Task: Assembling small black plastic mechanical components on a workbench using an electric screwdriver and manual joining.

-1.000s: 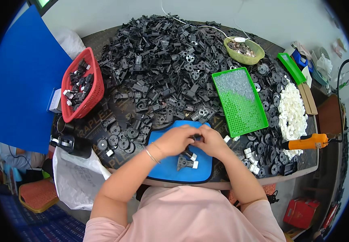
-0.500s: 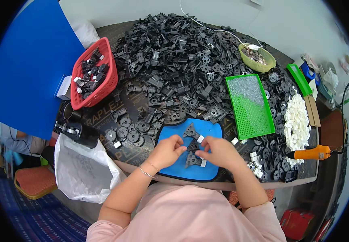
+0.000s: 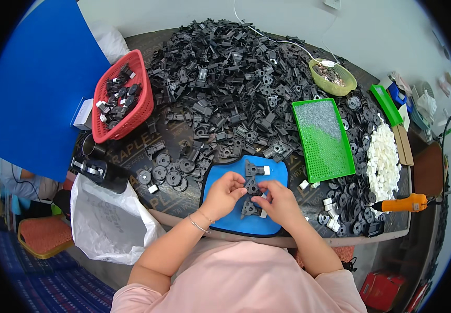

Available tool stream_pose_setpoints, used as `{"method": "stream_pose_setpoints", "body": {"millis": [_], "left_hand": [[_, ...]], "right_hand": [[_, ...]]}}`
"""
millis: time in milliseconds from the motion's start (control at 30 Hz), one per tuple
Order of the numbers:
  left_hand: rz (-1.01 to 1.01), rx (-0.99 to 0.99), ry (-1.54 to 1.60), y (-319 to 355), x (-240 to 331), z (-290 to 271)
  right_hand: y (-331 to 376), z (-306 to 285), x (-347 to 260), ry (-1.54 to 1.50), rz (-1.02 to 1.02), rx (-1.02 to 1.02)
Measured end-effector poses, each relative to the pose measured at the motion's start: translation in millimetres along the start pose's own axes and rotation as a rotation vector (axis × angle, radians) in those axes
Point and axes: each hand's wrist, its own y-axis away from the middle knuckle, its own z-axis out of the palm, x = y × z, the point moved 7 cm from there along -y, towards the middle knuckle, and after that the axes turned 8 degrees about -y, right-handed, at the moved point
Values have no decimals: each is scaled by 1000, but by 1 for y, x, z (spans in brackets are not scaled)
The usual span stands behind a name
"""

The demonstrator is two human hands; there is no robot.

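Note:
Above the blue mat [image 3: 220,218], my left hand [image 3: 224,195] and my right hand [image 3: 278,202] meet with fingers closed around a small black plastic bracket [image 3: 251,185]. The fingertips partly cover it, and anything smaller between them cannot be made out. Just beyond my fingers lies another black bracket [image 3: 252,167], a white block [image 3: 266,170] at its right end. A third black bracket [image 3: 248,209], also with a white block [image 3: 262,213], rests on the mat near my right hand and is partly hidden by it.
A large heap of black parts [image 3: 225,78] fills the table's back. Right of the mat stand a green tray [image 3: 330,174] of small clear pieces, black wheels [image 3: 343,208], white blocks [image 3: 384,161] and an orange-handled tool [image 3: 403,203]. Leftward are a red basket [image 3: 126,122] and a tape dispenser [image 3: 103,175].
The upper bracket has turned from a slant to lie level, its white block now pointing right. My right hand has moved slightly down and right, off that block.

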Motion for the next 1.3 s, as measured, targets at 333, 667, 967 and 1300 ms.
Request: {"method": "stream_pose_setpoints", "body": {"millis": [333,667,967,1300], "left_hand": [[395,331,-777,19,70,-28],[236,706,-1272,-18,86,-106],[240,545,-1499,-34,64,-95],[248,457,-1268,-20,62,-97]], "right_hand": [[-2,-21,-4,436,-125,-96],[-34,-58,-1,380,75,26],[-82,-22,-21,450,-82,-29],[-119,34,-24,572,-153,-89]]}}
